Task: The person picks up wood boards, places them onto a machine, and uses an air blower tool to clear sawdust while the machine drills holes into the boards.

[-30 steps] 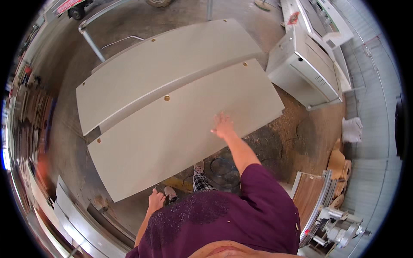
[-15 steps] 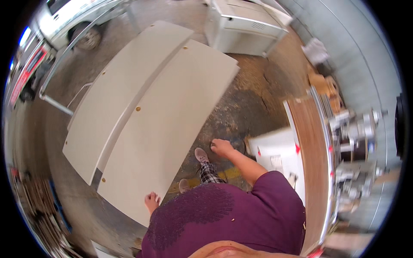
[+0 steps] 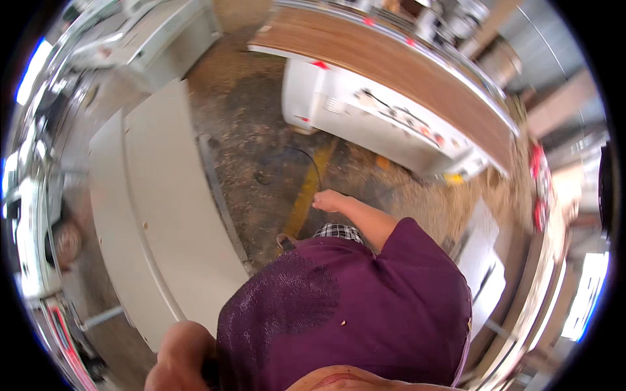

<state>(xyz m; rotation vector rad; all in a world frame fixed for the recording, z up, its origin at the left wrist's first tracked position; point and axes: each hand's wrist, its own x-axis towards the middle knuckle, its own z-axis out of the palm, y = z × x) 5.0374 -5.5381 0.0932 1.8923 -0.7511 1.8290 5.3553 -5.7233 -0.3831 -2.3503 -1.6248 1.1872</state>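
My right hand (image 3: 328, 201) hangs over the floor in front of me with its fingers curled in. Whether anything is inside them is hidden. A thin dark cord (image 3: 306, 155) on the floor appears to run up toward that hand; I cannot tell if they touch. At the lower left, part of my left arm (image 3: 186, 352) shows close up and blurred, and its fingers cannot be made out. Beside it are two long pale panels (image 3: 176, 195), one overlapping the other, with small round brass-coloured holes or fittings.
Ahead stands a long bench with a brown wood-grain top (image 3: 365, 49) and a white front carrying tools. A yellow floor stripe (image 3: 312, 186) runs toward it. A pale cabinet-like unit (image 3: 173, 45) is at far left, a vehicle wheel (image 3: 67, 241) at left, light boards (image 3: 479, 260) at right.
My view has swung to the right: the panels now lie to the left and the bench is ahead. The left arm has come closer, while the right hand stays low and curled.
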